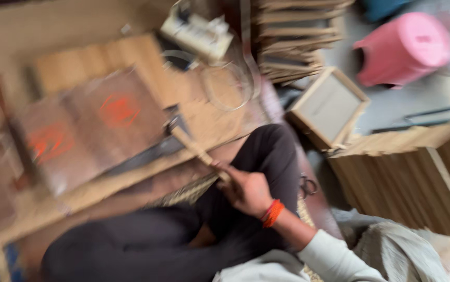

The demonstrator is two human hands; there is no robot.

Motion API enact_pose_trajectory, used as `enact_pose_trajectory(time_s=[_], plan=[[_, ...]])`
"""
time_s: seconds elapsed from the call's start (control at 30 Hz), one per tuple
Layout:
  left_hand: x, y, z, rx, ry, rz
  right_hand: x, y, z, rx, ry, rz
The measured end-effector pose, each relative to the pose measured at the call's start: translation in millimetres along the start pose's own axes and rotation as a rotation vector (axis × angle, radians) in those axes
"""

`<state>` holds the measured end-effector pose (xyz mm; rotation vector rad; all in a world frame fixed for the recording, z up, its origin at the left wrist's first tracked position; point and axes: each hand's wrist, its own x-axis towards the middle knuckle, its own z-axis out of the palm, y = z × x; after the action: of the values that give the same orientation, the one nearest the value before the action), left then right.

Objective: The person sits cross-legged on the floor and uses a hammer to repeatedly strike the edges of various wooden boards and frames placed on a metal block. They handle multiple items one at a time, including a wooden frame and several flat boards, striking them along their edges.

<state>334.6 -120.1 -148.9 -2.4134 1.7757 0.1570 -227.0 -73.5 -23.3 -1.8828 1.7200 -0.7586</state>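
The view is blurred by motion. My right hand (246,190), with an orange band at the wrist and a white sleeve, grips the wooden handle of a hammer (196,149). The hammer's dark head (172,125) lies against the edge of a brown sheet with orange marks (91,122) on a low wooden bench (78,196). My legs in dark trousers (267,151) are folded below the hand. My left hand is out of view.
A small wooden frame box (329,107) stands to the right of my knee. Stacked wooden frames (287,36) sit at the top and stacked boards (408,177) at the right. A pink stool (402,47) stands top right, a white device (199,34) top centre.
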Motion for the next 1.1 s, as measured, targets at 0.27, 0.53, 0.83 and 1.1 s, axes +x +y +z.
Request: enact_pose_trajectory(time_s=[0.27, 0.53, 0.83, 1.1], plan=[[-31, -73, 28, -0.557, 0.470, 0.008, 2, -11, 21, -0.155, 0.045, -0.103], [-14, 167, -66, -0.997, 0.482, 0.501, 4, -20, 45, -0.117, 0.022, -0.249], [18, 252, -27, -0.799, 0.354, 0.465, 8, -34, 46, -0.146, -0.073, -0.224], [23, 251, -17, -0.797, 0.357, 0.465, 28, -57, 47, -0.178, -0.105, -0.374]])
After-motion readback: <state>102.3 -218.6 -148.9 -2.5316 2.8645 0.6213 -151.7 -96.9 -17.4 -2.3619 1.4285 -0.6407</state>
